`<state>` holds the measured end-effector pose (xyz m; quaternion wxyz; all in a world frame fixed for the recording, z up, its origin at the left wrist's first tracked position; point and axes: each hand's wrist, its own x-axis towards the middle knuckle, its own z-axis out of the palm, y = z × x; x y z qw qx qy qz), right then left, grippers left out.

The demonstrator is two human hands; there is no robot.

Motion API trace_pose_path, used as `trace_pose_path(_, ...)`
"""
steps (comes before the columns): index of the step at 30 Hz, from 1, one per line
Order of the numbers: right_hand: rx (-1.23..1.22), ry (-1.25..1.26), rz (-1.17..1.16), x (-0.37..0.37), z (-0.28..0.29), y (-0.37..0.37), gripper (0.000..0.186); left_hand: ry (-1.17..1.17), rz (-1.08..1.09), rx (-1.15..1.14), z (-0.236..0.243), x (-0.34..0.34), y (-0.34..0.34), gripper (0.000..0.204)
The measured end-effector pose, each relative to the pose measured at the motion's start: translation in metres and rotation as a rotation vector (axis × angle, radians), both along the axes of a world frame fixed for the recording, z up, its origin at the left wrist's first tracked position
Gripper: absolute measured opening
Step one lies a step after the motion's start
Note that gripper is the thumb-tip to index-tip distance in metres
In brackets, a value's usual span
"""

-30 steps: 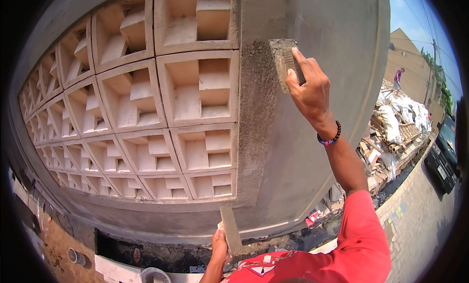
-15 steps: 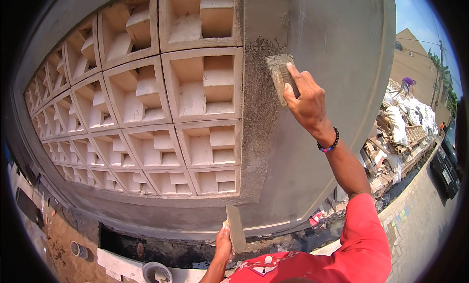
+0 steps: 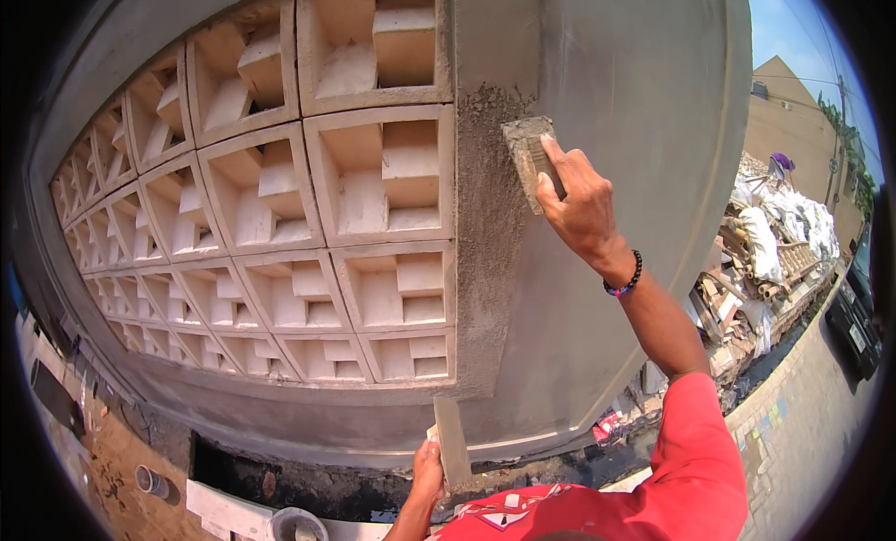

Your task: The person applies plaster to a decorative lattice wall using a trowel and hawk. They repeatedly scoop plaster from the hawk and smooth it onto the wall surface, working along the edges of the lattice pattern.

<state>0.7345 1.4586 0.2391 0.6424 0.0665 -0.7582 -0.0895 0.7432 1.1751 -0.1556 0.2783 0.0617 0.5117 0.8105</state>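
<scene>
My right hand (image 3: pixel 581 200) grips a rectangular plastering trowel (image 3: pixel 532 163) smeared with grey mortar. It lies against the wall, at the right edge of a strip of rough, darker wet plaster (image 3: pixel 485 205). Smooth grey render (image 3: pixel 635 168) spreads to the right of that strip. Low down by my body, my left hand (image 3: pixel 427 468) is closed round a flat, narrow grey board (image 3: pixel 452 440), tilted nearly upright in front of the wall's foot. Its handle is mostly hidden by my fingers. No mortar heap shows on the board's visible side.
Cream ventilation blocks (image 3: pixel 383 172) fill the wall on the left. Below runs a dark wet ditch (image 3: pixel 280 480), with a bucket (image 3: pixel 297 524) and a cup-like container (image 3: pixel 151 481) nearby. To the right are a rubble pile with white sacks (image 3: pixel 761 242), paving (image 3: pixel 793 429) and a dark vehicle (image 3: pixel 854 322).
The view has shifted slightly, so the wall sits a little lower in it. The trowel keeps nearly the same place on the plaster, and both hands keep their holds.
</scene>
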Motion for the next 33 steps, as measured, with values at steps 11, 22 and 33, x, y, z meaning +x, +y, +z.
trace_pose_path(11,-0.135,0.049,-0.142,-0.014,0.25,0.016,0.019,-0.058,0.013,0.06,-0.001,-0.006,0.012,0.039)
trace_pose_path(22,-0.044,-0.023,-0.026,-0.006,-0.016,-0.01,0.049,-0.044,-0.012,-0.003,-0.001,-0.016,0.003,0.036)
trace_pose_path(33,0.118,0.131,-0.099,-0.019,0.232,-0.039,0.017,-0.058,-0.017,0.008,-0.009,-0.023,0.004,0.037)
